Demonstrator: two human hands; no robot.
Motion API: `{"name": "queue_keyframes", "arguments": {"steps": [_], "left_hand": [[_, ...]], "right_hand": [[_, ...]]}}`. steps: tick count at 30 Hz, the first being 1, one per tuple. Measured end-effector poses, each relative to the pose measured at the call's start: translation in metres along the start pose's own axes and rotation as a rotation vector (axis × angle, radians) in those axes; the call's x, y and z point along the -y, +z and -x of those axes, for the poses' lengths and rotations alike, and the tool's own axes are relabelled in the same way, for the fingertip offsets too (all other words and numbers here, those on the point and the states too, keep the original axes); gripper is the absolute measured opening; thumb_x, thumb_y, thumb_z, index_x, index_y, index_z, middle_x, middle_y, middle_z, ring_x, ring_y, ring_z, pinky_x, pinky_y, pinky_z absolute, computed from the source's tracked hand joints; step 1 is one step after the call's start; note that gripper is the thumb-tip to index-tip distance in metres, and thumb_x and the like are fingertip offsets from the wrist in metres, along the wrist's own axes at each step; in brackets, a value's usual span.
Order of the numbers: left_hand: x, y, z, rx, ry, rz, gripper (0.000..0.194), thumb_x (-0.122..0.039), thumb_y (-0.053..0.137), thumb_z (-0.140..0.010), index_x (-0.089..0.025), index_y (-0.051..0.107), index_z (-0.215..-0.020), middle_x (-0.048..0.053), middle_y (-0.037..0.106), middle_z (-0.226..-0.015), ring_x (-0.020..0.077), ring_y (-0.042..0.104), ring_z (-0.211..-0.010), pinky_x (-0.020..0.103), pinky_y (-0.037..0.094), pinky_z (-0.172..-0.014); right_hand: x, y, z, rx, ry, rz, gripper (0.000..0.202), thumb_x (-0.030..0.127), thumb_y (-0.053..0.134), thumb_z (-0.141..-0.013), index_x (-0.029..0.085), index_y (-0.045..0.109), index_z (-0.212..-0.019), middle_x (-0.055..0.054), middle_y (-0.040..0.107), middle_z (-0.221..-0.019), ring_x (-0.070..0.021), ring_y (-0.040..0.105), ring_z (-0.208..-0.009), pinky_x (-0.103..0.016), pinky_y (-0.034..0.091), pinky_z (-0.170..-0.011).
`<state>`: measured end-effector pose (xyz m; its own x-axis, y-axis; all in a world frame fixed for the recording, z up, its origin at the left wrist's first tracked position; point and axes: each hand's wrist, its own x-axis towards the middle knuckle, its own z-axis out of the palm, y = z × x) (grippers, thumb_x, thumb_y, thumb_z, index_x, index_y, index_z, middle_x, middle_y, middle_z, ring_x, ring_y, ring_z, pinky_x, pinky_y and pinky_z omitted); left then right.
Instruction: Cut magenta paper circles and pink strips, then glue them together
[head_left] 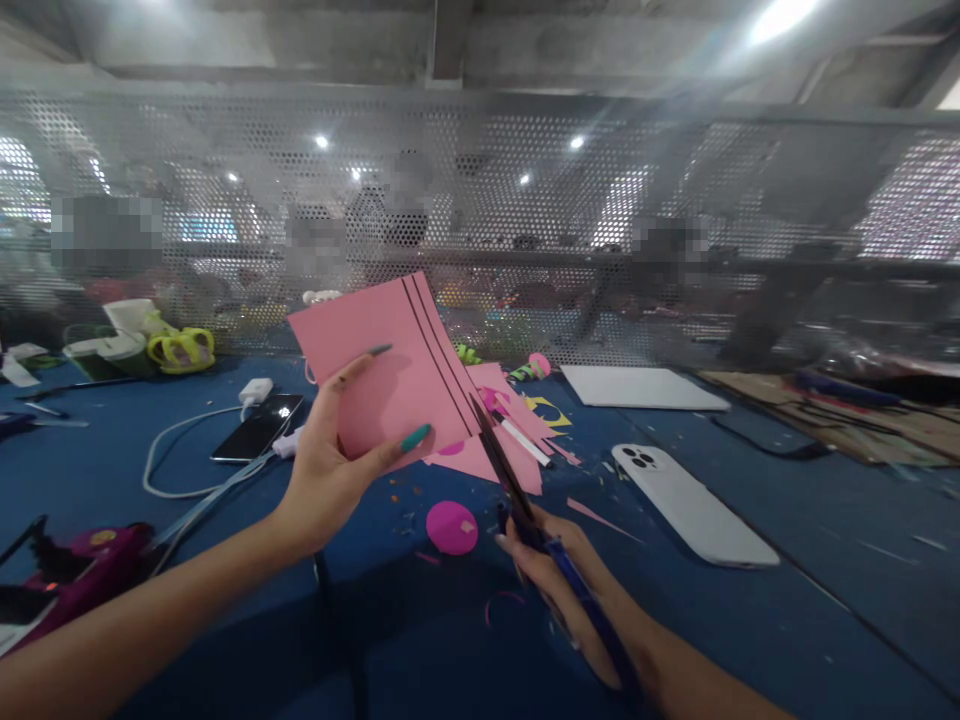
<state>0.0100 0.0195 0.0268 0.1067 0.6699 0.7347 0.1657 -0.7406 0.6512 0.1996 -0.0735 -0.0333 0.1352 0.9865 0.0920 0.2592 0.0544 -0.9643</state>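
Observation:
A pink sheet of paper (382, 370) with dark lines drawn near its right edge is raised above the table, gripped by my left hand (330, 450) with the thumb on its front. My right hand (570, 570) is closed round blue-handled scissors (504, 462), whose dark blades point up and left. Their tips are at the lower right corner of the sheet; whether they touch it I cannot tell. Behind them lie pink paper pieces (487, 465) and a white marker (525, 442). A magenta paper disc (451, 528) lies on the table between my hands.
The blue table (420, 640) holds a white phone (694, 505) and a white flat board (645, 387) at right, cardboard (862, 415) farther right. At left are a black phone (259, 428), cables and a purple object (97, 575). A perforated metal screen (480, 220) stands behind.

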Motion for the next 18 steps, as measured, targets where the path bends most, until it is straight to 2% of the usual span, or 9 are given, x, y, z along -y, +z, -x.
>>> {"name": "queue_keyframes", "arguments": {"steps": [4,9,14,18], "left_hand": [[0.001,0.0,0.0,0.01,-0.006,0.002,0.06,-0.032,0.077,-0.066,-0.026,0.052,-0.12,0.007,0.055,-0.129,0.0277,0.051,-0.12,0.044,0.047,-0.099],[0.004,0.0,0.001,0.011,-0.011,0.021,0.061,-0.031,0.077,-0.066,-0.027,0.051,-0.121,0.006,0.054,-0.13,0.0274,0.049,-0.122,0.044,0.045,-0.101],[0.003,0.0,0.0,0.002,-0.004,0.013,0.061,-0.031,0.077,-0.065,-0.026,0.052,-0.12,0.006,0.056,-0.129,0.028,0.05,-0.121,0.045,0.045,-0.101],[0.001,0.0,0.0,0.005,-0.008,0.005,0.06,-0.03,0.077,-0.065,-0.026,0.052,-0.119,0.007,0.056,-0.129,0.0272,0.051,-0.121,0.045,0.044,-0.102]], "right_hand": [[0.006,0.0,0.0,-0.039,-0.034,0.023,0.049,0.071,0.051,-0.069,0.022,0.055,-0.068,-0.003,0.056,-0.067,-0.0178,0.054,-0.063,-0.027,0.051,-0.058],[0.012,0.0,0.002,0.025,-0.008,0.003,0.045,0.068,0.052,-0.07,0.023,0.051,-0.067,0.001,0.049,-0.061,-0.014,0.046,-0.052,-0.023,0.045,-0.044],[0.012,-0.002,0.002,0.041,0.031,-0.003,0.043,0.066,0.053,-0.069,0.023,0.052,-0.068,0.0,0.052,-0.065,-0.0139,0.049,-0.053,-0.022,0.044,-0.04],[0.007,-0.001,0.001,0.044,0.052,-0.036,0.045,0.067,0.053,-0.069,0.022,0.052,-0.07,0.002,0.049,-0.062,-0.0119,0.045,-0.048,-0.02,0.04,-0.036]]}}
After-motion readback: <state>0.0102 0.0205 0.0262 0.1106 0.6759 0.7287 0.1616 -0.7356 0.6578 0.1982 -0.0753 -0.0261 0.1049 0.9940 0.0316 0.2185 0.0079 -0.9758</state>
